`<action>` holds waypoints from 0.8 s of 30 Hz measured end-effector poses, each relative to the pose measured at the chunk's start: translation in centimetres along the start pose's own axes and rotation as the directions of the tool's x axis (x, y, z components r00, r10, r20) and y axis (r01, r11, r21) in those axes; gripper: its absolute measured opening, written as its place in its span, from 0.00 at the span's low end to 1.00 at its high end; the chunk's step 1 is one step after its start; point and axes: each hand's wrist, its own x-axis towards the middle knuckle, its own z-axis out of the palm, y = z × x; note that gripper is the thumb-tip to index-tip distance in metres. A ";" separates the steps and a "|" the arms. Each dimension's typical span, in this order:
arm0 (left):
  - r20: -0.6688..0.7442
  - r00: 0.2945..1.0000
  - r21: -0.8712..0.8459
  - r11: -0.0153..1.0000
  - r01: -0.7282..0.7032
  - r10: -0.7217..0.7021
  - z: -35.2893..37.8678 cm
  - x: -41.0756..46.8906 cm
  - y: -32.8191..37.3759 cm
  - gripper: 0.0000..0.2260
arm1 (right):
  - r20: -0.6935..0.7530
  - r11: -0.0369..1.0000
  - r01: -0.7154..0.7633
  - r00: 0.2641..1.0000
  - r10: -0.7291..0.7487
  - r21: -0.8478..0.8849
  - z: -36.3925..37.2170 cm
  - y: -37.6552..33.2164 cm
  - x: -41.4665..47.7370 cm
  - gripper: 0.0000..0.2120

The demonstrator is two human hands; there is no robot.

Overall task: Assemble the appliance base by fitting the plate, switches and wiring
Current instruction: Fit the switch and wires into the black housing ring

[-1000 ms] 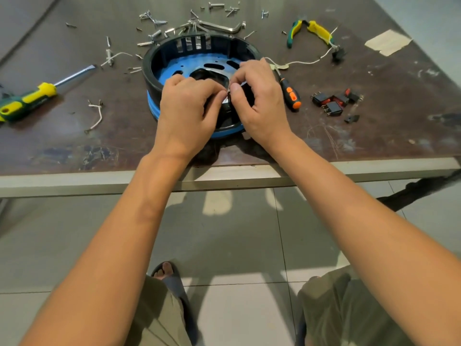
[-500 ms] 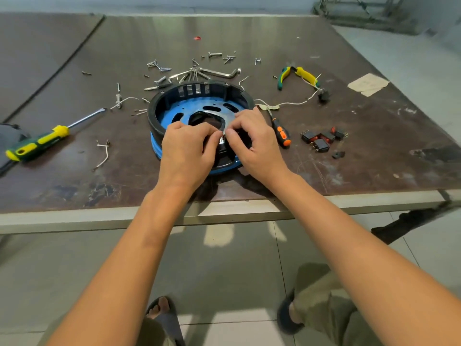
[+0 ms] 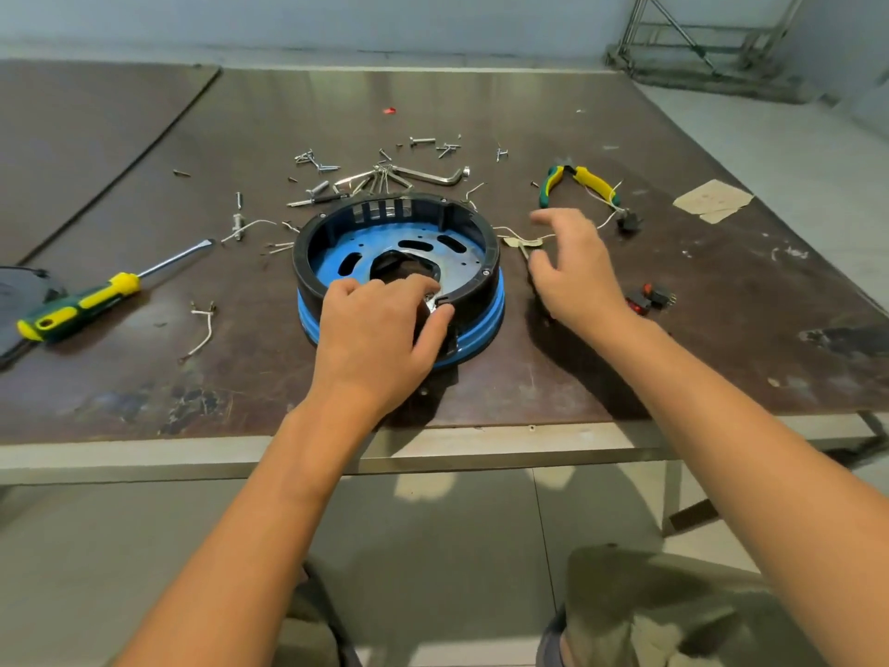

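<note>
1. Brown, scuffed metal-edged table (image 3: 625, 358) stands on a pale tiled floor (image 3: 144, 546) near a grey wall.
2. Round black-and-blue plastic appliance base (image 3: 481, 276) sits mid-table, near its front edge.
3. Left hand (image 3: 380, 329) rests on the base's near rim, fingertips pinching a small metal part (image 3: 429, 303).
4. Right hand (image 3: 572, 267) hovers just right of the base, fingers spread, holding nothing.

The appliance base (image 3: 399, 272) sits mid-table (image 3: 721, 329) near the front edge — loose screws (image 3: 375, 170) behind it, a screwdriver (image 3: 96, 296) to its left, pliers (image 3: 577, 182) and switches (image 3: 649, 298) to its right.
</note>
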 end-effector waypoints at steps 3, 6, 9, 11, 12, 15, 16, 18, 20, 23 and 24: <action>-0.022 0.999 -0.010 1.000 -0.023 0.023 0.2 0.0 -0.1 0.18 | 0.018 0.930 -0.194 0.977 0.210 -0.313 -1.2 3.9 2.8 0.24; -0.043 0.999 -0.012 0.999 -0.031 0.030 0.5 0.2 -0.2 0.18 | 0.043 0.828 -0.292 0.934 0.355 -0.478 -2.1 6.9 4.6 0.25; -0.044 0.999 -0.001 1.000 -0.031 0.031 0.7 0.3 -0.2 0.17 | 0.078 0.823 -0.296 0.923 0.378 -0.484 -2.3 8.1 6.0 0.23; -0.037 0.999 0.000 1.000 -0.023 0.023 0.8 0.3 -0.3 0.16 | 0.095 0.857 -0.299 0.924 0.369 -0.420 -2.3 8.4 6.5 0.21; -0.032 0.999 -0.001 1.000 -0.017 0.017 0.8 0.4 -0.3 0.16 | 0.107 0.872 -0.299 0.925 0.364 -0.388 -2.4 8.6 6.6 0.20; -0.027 1.000 -0.007 1.000 -0.004 0.004 0.8 0.5 -0.2 0.16 | 0.105 0.883 -0.284 0.933 0.344 -0.375 -2.6 8.8 6.5 0.18; -0.028 1.000 -0.007 1.000 -0.002 0.002 0.7 0.6 -0.2 0.15 | 0.094 0.891 -0.278 0.939 0.331 -0.358 -2.7 8.9 6.5 0.18; -0.029 1.000 -0.009 1.000 0.000 -0.001 0.7 0.5 -0.2 0.15 | 0.071 0.906 -0.252 0.954 0.292 -0.340 -2.8 9.0 6.3 0.15; -0.029 1.000 -0.015 1.000 -0.002 0.001 0.8 0.6 -0.2 0.16 | 0.029 0.908 -0.251 0.961 0.277 -0.336 -2.9 9.0 6.1 0.14; -0.030 1.000 -0.009 1.000 0.000 0.000 0.7 0.7 -0.2 0.16 | -0.076 0.919 -0.295 0.955 0.286 -0.260 -3.5 9.1 5.9 0.13; -0.032 0.999 -0.004 1.000 0.001 -0.001 0.7 0.7 -0.2 0.16 | -0.118 0.924 -0.316 0.948 0.296 -0.216 -3.8 9.1 5.8 0.12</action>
